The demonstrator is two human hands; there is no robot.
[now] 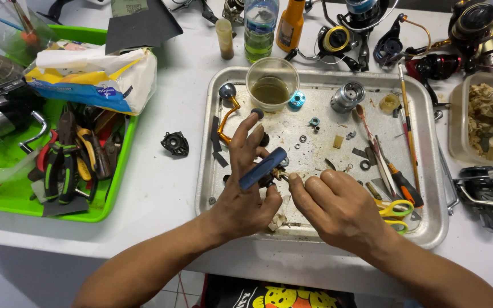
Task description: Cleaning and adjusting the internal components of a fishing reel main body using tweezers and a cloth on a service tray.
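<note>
- My left hand point(245, 194) is closed around a blue-handled tool point(262, 168), held slanting over the near middle of the metal tray point(436, 228).
- My right hand point(338, 205) sits just right of it, fingers pinched narrow at the tool's tip on a small part point(281, 172); I cannot tell what that part is.
- Both hands hover above the tray's near half, fingertips almost meeting.
- Just beyond my left hand lies a gold crank handle point(227, 117) with a dark knob, near the tray's far left corner.
- A clear plastic cup point(272, 84) of murky brownish liquid stands at the tray's far edge, a small blue ring part point(297, 100) to its right, then a silver spool point(347, 97).
- Small washers and rings point(314, 121) are scattered over the tray's middle.
- On the tray's right side I see brushes point(407, 114), a screwdriver point(403, 182) with an orange and black handle, and yellow-handled scissors point(394, 210) close to my right hand.
- Left of the tray, on the white worktop point(172, 188), lies a small black part point(176, 143).
- Further left, a green bin point(109, 194) holds pliers point(64, 165) and a pack of tissues point(95, 80).
- Along the far edge stand bottles point(259, 28) and several fishing reels point(338, 40); another dark reel point(486, 191) lies at the right, near a clear tub point(457, 131) of crumpled brownish scraps.
</note>
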